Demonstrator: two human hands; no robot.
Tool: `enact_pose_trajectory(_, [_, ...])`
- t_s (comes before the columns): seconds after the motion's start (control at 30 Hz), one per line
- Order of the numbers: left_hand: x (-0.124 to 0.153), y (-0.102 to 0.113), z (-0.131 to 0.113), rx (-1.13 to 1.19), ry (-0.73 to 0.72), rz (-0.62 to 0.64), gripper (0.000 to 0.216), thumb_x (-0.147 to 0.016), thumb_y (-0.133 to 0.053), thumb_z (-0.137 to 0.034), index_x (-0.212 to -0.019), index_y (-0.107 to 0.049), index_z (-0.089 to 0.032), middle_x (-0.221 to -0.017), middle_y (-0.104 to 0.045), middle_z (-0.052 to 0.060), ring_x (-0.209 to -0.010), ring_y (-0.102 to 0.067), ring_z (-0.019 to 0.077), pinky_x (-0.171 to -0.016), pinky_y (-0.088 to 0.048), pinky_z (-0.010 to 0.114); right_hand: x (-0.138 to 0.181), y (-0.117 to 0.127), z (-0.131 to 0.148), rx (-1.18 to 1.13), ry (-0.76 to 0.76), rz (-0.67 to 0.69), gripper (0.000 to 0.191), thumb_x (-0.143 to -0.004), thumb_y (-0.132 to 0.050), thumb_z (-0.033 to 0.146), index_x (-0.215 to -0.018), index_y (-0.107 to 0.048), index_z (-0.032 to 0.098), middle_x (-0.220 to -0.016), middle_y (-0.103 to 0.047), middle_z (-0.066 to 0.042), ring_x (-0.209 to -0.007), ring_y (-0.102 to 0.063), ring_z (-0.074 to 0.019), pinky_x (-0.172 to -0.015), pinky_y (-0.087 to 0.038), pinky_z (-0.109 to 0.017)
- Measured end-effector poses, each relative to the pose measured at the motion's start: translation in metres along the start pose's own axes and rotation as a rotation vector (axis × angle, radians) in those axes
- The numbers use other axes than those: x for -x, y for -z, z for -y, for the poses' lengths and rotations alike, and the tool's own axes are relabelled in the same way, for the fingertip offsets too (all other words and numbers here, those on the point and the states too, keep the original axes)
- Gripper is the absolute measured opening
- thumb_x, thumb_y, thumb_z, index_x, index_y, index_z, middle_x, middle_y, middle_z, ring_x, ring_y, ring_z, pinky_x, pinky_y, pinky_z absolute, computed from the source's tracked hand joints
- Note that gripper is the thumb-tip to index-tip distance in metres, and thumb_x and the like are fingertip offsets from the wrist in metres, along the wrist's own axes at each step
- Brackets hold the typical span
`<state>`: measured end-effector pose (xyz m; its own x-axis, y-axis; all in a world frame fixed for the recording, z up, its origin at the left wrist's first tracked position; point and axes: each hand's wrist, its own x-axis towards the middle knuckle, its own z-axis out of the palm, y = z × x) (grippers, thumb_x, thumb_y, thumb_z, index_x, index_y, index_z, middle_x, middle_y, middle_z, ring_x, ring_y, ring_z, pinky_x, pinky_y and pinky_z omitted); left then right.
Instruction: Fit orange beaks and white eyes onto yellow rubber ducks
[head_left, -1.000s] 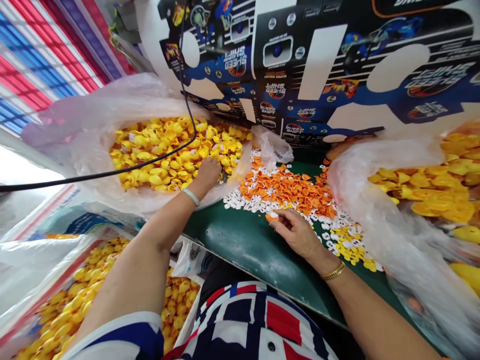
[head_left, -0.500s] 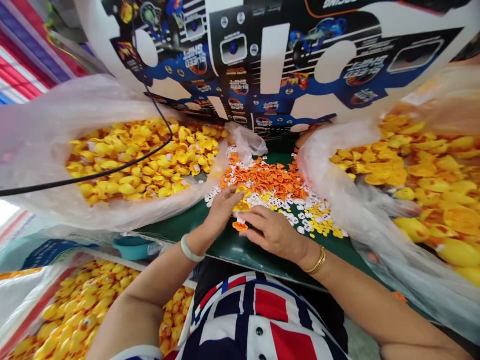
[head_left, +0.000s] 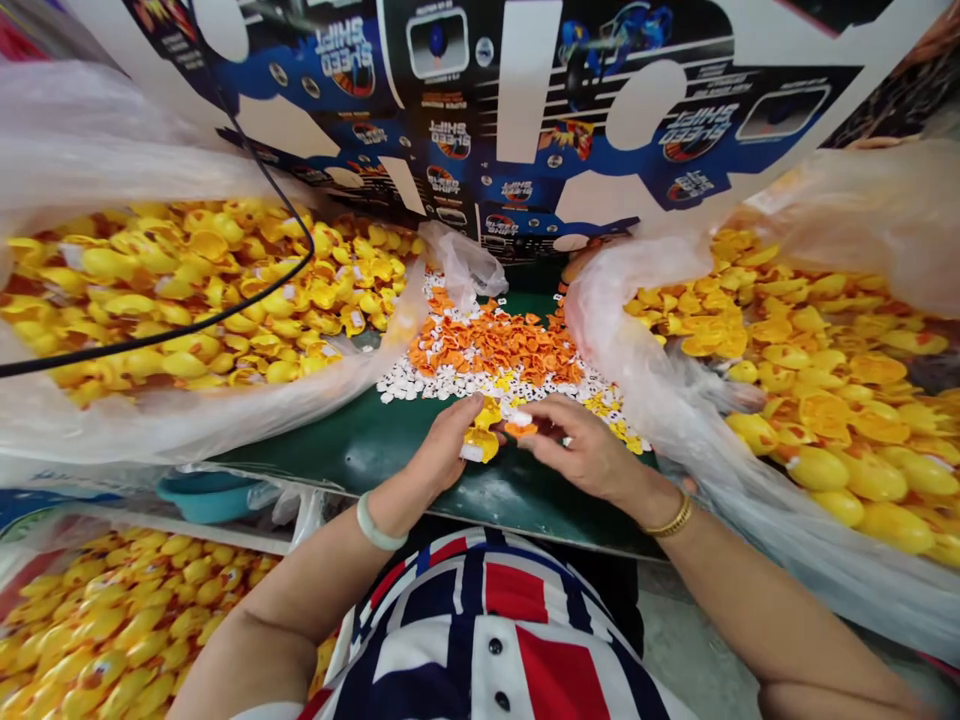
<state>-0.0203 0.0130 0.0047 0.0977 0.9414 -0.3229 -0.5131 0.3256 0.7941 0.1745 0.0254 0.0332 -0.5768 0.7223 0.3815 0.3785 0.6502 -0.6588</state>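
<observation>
Head view: at the centre of the frame the left hand [head_left: 439, 452] has its grip closed around a small yellow plastic duck [head_left: 480, 443], held just over the dark green bench [head_left: 360, 450]. The right hand [head_left: 592, 455] pinches a small orange plastic piece [head_left: 520, 430] just beside the duck. Behind them lies a heap of orange pieces [head_left: 495, 345], with clear plastic bags of yellow ducks at the left [head_left: 187, 290] and right [head_left: 825, 380] of the frame.
</observation>
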Motion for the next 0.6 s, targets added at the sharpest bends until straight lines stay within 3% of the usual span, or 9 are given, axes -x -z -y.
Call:
enact_pose_trajectory(0.13, [0.001,-0.003,-0.001,-0.068,-0.007,0.033,0.047,-0.071,-0.076,-0.054,-0.091,-0.069,-0.012,-0.082,-0.072,0.009,-0.068,-0.067,0.02,-0.058,-0.05,0.027,-0.008,0.016,-0.001,0.421,0.039,0.069,0.021,-0.096,-0.055,0.031,-0.112,-0.058,0.018,-0.093,-0.061,-0.007,-0.08,-0.057,-0.0195,-0.068,-0.048,-0.033])
enact_pose_trajectory(0.27, [0.001,-0.007,0.005,-0.084,-0.025,0.065,0.042,-0.074,-0.076,-0.05,-0.093,-0.069,-0.013,-0.084,-0.072,0.008,-0.066,-0.065,0.0175,-0.061,-0.052,0.028,-0.012,0.012,0.011,0.659,0.045,0.216,0.017,-0.098,-0.05,0.03,-0.107,-0.058,0.017,-0.097,-0.06,-0.008,-0.078,-0.058,-0.0201,-0.059,-0.043,-0.031])
enact_pose_trajectory(0.4, [0.001,-0.007,0.011,-0.107,-0.018,0.044,0.042,-0.073,-0.076,-0.048,-0.093,-0.07,-0.012,-0.083,-0.071,0.007,-0.067,-0.064,0.0163,-0.063,-0.051,0.028,-0.012,0.005,0.017,0.639,0.021,0.303,0.014,-0.097,-0.052,0.026,-0.106,-0.056,0.017,-0.098,-0.059,-0.007,-0.081,-0.059,-0.0201,-0.06,-0.045,-0.031])
enact_pose_trajectory(0.6, [0.009,-0.002,0.011,-0.052,0.052,0.141,0.04,-0.079,-0.071,-0.048,-0.099,-0.07,-0.013,-0.09,-0.072,0.008,-0.073,-0.065,0.0181,-0.068,-0.053,0.03,-0.004,-0.003,0.002,0.465,-0.066,0.25,0.024,-0.098,-0.051,0.028,-0.121,-0.053,0.02,-0.103,-0.06,-0.007,-0.086,-0.062,-0.0208,-0.07,-0.052,-0.033])
